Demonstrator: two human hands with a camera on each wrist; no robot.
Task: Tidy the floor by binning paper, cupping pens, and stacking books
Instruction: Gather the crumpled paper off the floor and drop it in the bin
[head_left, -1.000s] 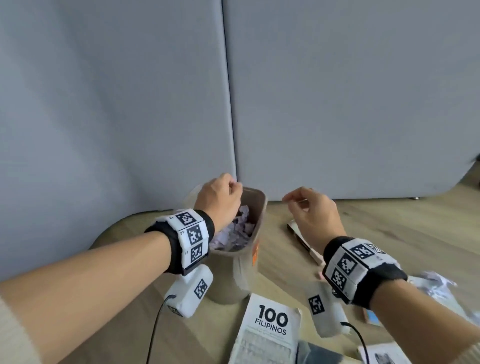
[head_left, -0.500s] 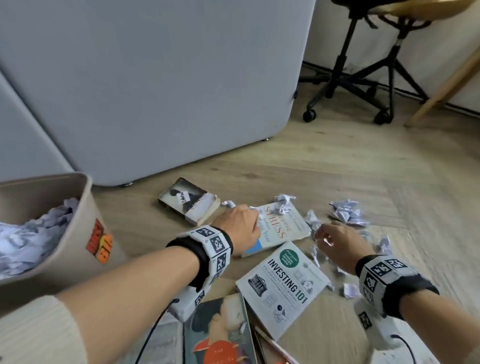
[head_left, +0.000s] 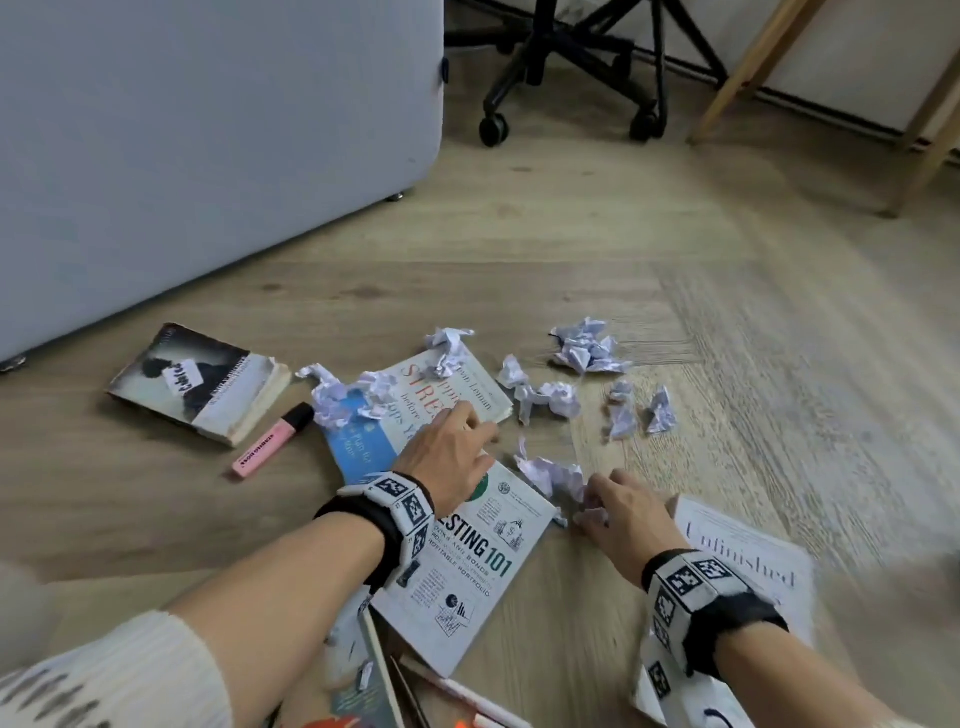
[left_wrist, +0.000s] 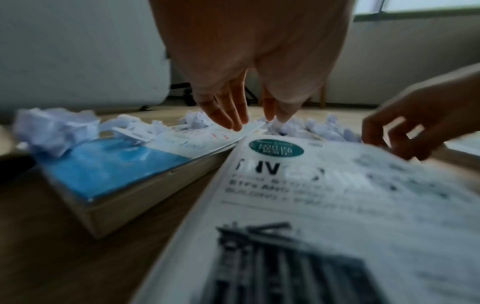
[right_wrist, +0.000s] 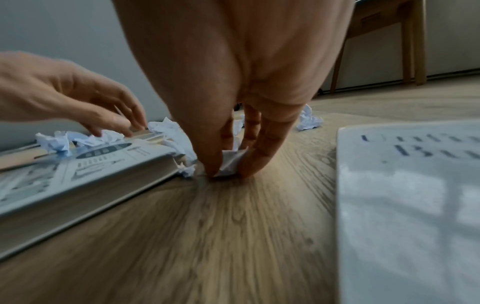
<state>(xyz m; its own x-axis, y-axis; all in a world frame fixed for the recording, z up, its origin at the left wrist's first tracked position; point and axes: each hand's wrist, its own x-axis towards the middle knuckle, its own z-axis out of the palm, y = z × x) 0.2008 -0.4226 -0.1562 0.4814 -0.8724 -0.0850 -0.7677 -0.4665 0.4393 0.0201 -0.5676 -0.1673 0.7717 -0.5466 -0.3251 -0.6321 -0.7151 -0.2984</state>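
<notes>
Several crumpled paper balls (head_left: 587, 345) lie on the wooden floor among books. My right hand (head_left: 589, 512) is down on the floor and pinches a small crumpled paper scrap (right_wrist: 231, 162) between thumb and fingers, next to the "Investing 101" book (head_left: 478, 566). My left hand (head_left: 483, 431) hovers with straight fingers (left_wrist: 228, 115) over the blue-and-white "Stress" book (head_left: 415, 410) and holds nothing. A larger paper ball (head_left: 550, 473) lies between the two hands. A pink highlighter (head_left: 272, 440) lies beside a worn dark book (head_left: 202, 384). The bin is out of view.
A white "Unfinished" book (head_left: 748, 566) lies right of my right hand. Pens (head_left: 452, 691) and another book lie near my left forearm. A grey partition (head_left: 208, 130) stands at the back left, with an office chair base (head_left: 571, 78) and wooden legs (head_left: 930, 135) behind.
Both hands left the bin and came down to the paper litter on the floor as the view swung right. The right hand now pinches a scrap; the left hand's fingers have straightened.
</notes>
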